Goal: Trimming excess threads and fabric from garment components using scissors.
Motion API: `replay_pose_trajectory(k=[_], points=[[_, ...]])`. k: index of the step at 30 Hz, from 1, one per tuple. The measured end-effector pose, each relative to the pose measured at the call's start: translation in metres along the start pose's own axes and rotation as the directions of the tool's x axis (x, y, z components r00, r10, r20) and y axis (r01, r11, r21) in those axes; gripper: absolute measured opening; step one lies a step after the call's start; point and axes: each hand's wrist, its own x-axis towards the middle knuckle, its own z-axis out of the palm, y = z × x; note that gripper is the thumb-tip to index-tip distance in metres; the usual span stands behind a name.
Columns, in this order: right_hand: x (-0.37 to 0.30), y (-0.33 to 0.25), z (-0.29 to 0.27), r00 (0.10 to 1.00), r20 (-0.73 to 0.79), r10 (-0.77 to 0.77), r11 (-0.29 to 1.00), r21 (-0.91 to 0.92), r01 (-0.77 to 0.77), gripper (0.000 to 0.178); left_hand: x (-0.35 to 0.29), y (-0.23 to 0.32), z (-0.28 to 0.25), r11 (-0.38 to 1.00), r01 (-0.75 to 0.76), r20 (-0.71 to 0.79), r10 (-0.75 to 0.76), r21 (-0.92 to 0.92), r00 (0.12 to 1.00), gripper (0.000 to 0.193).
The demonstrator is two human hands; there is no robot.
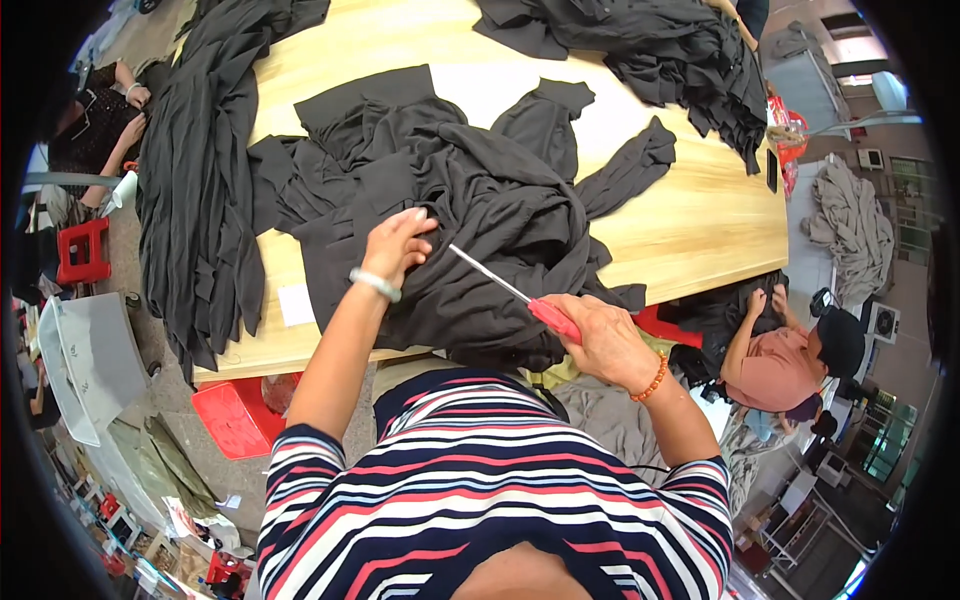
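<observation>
A heap of dark grey garments (470, 190) lies crumpled in front of me on the wooden table. Over its near left part is my left hand (398, 243), fingers bent and a little apart, nothing visible between them. My right hand (605, 335) is closed around the red handle of a tool (487, 271) with a long, thin metal shaft. The shaft points up and left over the cloth, toward my left hand; its exact kind cannot be made out. Sleeves (630, 165) from the heap spread toward the far right.
More dark garments (205, 180) hang over the table's left end; another pile (660, 50) lies at the far right. A white paper (295, 305) and a black phone (771, 170) lie near the table (700, 235) edges. Red stools (237, 417) and co-workers (775, 360) are around it.
</observation>
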Motion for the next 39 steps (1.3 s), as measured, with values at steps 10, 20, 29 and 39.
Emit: replay_pose_trajectory(k=[10, 20, 29, 39], points=[[0.016, 0.0, -0.018, 0.97, 0.118, 0.214, 0.947, -0.27, -0.176, 0.03, 0.057, -0.043, 0.035, 0.975, 0.023, -0.187, -0.066, -0.222, 0.98, 0.02], [0.092, -0.002, -0.017, 0.982, 0.19, -0.002, 0.952, -0.3, 0.06, 0.031, 0.055, -0.053, 0.014, 0.817, 0.041, 0.048, -0.017, -0.575, 0.999, 0.014], [0.086, -0.036, -0.02, 0.976, 0.22, -0.005, 0.986, -0.162, 0.042, 0.037, 0.033, -0.044, -0.001, 0.886, 0.012, 0.122, 0.05, -0.463, 0.991, 0.012], [0.063, 0.005, 0.001, 0.994, 0.101, 0.048, 0.999, -0.029, -0.045, 0.04, -0.072, 0.005, -0.066, 0.12, -0.445, 0.375, 0.372, 0.888, 0.849, 0.03]])
